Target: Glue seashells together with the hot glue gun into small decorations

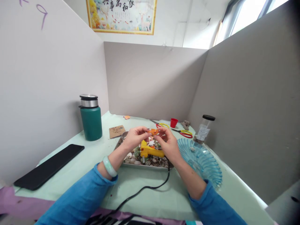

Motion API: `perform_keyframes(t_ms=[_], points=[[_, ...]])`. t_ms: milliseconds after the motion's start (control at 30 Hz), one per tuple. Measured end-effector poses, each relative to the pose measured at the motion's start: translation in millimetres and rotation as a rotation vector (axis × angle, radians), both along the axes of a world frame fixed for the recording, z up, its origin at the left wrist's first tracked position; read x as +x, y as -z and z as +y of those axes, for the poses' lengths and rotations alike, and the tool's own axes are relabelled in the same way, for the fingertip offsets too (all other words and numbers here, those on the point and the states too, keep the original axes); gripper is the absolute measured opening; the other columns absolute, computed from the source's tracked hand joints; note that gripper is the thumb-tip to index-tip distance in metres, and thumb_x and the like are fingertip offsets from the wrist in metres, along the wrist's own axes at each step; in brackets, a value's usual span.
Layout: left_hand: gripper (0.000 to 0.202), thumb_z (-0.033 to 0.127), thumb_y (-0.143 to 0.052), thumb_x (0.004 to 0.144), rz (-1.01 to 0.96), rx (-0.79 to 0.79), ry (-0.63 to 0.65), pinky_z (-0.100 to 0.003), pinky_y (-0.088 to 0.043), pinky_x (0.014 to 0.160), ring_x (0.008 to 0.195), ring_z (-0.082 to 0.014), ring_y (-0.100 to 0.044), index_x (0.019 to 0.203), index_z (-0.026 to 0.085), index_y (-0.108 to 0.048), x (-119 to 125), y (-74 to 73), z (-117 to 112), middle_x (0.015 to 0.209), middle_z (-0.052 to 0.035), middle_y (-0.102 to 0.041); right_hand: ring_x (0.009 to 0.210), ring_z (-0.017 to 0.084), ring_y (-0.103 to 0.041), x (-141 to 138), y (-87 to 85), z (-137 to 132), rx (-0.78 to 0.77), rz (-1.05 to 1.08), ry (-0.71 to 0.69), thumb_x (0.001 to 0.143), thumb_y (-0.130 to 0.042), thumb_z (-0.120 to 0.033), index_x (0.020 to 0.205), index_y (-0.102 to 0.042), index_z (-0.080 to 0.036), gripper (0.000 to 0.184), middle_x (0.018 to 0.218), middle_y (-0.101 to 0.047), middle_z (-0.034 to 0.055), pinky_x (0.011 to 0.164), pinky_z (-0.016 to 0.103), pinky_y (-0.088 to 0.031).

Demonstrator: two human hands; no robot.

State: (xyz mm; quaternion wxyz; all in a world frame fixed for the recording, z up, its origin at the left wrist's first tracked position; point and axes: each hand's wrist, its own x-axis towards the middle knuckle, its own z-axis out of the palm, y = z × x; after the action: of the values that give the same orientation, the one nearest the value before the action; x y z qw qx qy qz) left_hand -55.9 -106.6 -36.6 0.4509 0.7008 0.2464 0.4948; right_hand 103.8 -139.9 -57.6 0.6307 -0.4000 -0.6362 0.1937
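Between both hands, above a metal tray, is a small orange piece whose exact kind I cannot make out. My left hand pinches it from the left with thumb and fingers. My right hand grips its other side. Below them a yellow glue gun rests on the tray, its black cord running toward the front edge. Shells, pebbles and green succulent-like pieces fill the tray, partly hidden by the hands and the glue gun.
A green bottle and a black flat slab stand and lie at left. A brown card lies behind the tray. Scissors, a red cup, a blue glass plate and a black-lidded jar are at right. Partitions enclose the table.
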Motion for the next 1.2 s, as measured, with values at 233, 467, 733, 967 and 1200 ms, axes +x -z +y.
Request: perform_keyframes(t_ms=[233,467,733,967,1200], points=[[0.013,0.021,-0.055,0.082,0.151,0.651,-0.199,-0.031,-0.048,0.084,0.094,-0.0175,-0.061,0.085,0.019,-0.067,-2.6,-0.6,-2.8,0.101,-0.0089,-0.067,0.095,0.018,-0.054,2.2,-5.8,-2.6,0.204,-0.135,0.058,0.081,-0.056,-0.025,0.098,-0.058,-0.022,0.017,0.108,-0.055,0.0063,0.071,0.029,-0.049],[0.015,0.018,-0.05,0.084,0.206,0.76,-0.331,-0.032,-0.049,0.084,0.099,-0.0177,-0.06,0.087,0.019,-0.065,-2.8,3.3,-1.9,0.106,-0.0096,-0.065,0.103,0.021,-0.051,3.6,-4.8,-4.2,0.29,-0.224,0.128,0.082,-0.056,-0.022,0.095,-0.06,-0.024,0.014,0.11,-0.051,0.0078,0.076,0.034,-0.049],[0.016,0.016,-0.05,0.083,0.225,0.774,-0.361,-0.031,-0.049,0.085,0.097,-0.0166,-0.061,0.087,0.019,-0.066,-1.9,6.5,0.8,0.105,-0.0082,-0.065,0.099,0.02,-0.051,5.5,-0.6,-3.3,0.414,-0.39,0.229,0.083,-0.057,-0.022,0.102,-0.063,-0.027,0.021,0.111,-0.05,0.0068,0.087,0.039,-0.045],[0.016,0.02,-0.051,0.084,0.224,0.745,-0.334,-0.03,-0.049,0.082,0.091,-0.017,-0.062,0.085,0.02,-0.067,-1.7,5.9,-1.6,0.097,-0.0071,-0.068,0.102,0.023,-0.051,8.7,2.4,-1.2,0.468,-0.533,0.326,0.084,-0.055,-0.023,0.106,-0.065,-0.03,0.025,0.11,-0.056,0.0069,0.087,0.044,-0.042],[0.014,0.022,-0.053,0.083,0.204,0.714,-0.328,-0.031,-0.049,0.081,0.088,-0.0174,-0.063,0.083,0.02,-0.067,-0.4,6.5,-1.6,0.093,-0.0064,-0.069,0.1,0.023,-0.051,9.2,1.0,-3.5,0.517,-0.57,0.373,0.084,-0.056,-0.021,0.102,-0.067,-0.033,0.024,0.106,-0.06,0.0045,0.087,0.044,-0.04]])
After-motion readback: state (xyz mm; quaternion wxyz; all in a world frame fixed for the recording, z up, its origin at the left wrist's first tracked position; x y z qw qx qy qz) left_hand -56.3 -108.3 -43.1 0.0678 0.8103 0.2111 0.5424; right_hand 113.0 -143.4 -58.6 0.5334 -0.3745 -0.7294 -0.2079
